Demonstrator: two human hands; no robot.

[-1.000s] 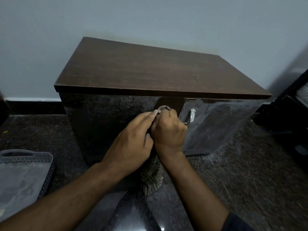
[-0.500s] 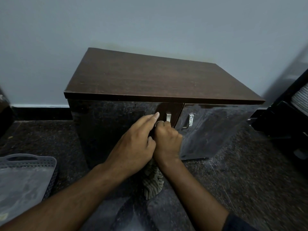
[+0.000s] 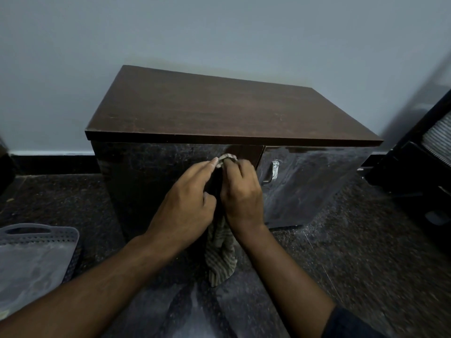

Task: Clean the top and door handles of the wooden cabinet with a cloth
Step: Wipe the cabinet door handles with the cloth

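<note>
Right hand: the right hand [image 3: 241, 193] is curling its fingers round the cloth [image 3: 220, 254], bunching it against the upper part of the left door, just under the top's front edge.
Left hand: the left hand [image 3: 188, 203] is reaching in beside the right one, its forefinger lying straight with the tip touching the bunched cloth; whether it is gripping anything cannot be told.
Forearms: both are coming up from the lower edge and meeting at the cabinet's front.
Cloth: striped, soft and crumpled, it is hanging down between the two wrists.
Left door handle: it is lying hidden under the hands and the cloth.
Right door handle [image 3: 273, 170]: a metal bar, bare and well clear of the hands.
Wooden cabinet [image 3: 219, 111]: a dark brown box with a flat grained top and glossy, smeared doors, standing against a pale wall.
Floor [image 3: 366, 240]: dark speckled stone.
Tray [image 3: 36, 259]: grey perforated plastic, lying at the left.
</note>
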